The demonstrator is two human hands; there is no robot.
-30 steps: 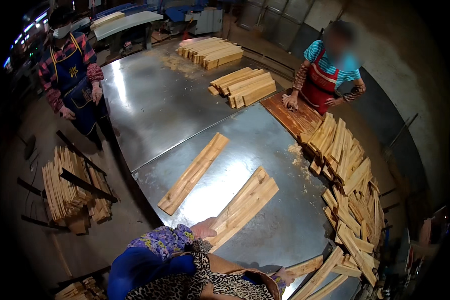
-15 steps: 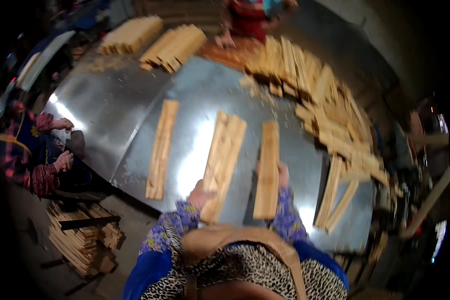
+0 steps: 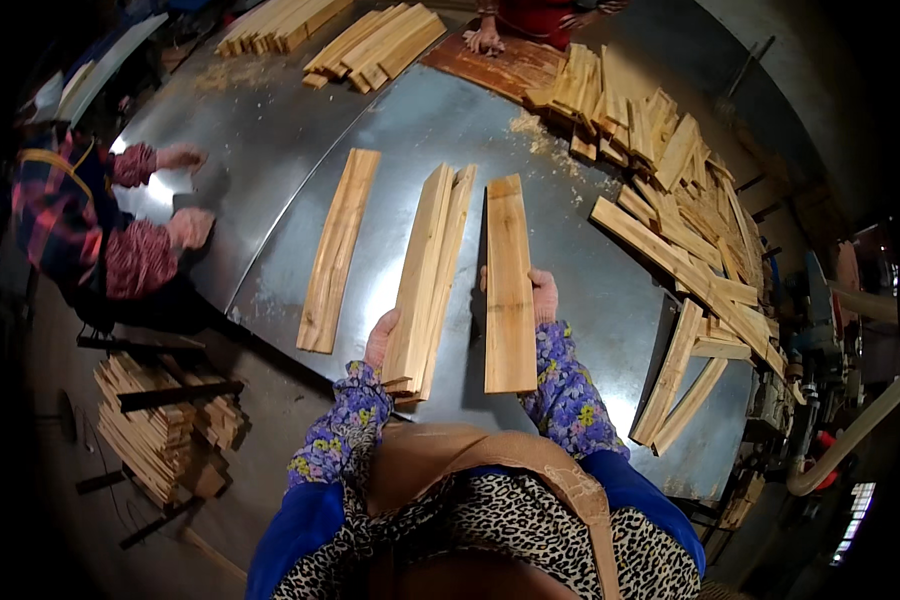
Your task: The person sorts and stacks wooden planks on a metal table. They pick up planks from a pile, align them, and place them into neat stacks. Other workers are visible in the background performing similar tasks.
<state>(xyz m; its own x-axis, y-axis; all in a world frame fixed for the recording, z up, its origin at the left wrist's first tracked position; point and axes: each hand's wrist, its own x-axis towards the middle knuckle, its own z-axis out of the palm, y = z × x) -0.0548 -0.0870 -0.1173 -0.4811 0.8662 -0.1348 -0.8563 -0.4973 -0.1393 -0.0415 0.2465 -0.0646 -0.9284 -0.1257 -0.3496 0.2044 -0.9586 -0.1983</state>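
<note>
My left hand point(image 3: 380, 338) is closed on the left side of a few narrow wooden boards point(image 3: 420, 280), held together with their long edges tilted up. Their near ends reach close to my apron. In my right hand point(image 3: 543, 296) is a single wooden board point(image 3: 510, 300) with a darker band across it. The thumb side shows at its right edge, and fingertips peek out at its left edge; the rest of the grip is hidden beneath. To the left, another board point(image 3: 338, 250) lies flat on the metal table point(image 3: 400, 130), touched by neither hand.
A jumbled pile of boards point(image 3: 680, 240) covers the table's right side. Neat stacks of boards point(image 3: 380, 45) lie at the far left. One co-worker's hands point(image 3: 190, 228) are at the left edge; another person's hand point(image 3: 485, 40) rests on a reddish-brown board point(image 3: 490, 68). Boards point(image 3: 145, 425) are stacked below left.
The boards in my left hand have turned from lying flat toward their edges. The board in my right hand has shifted slightly. The left co-worker's hands have come further over the table.
</note>
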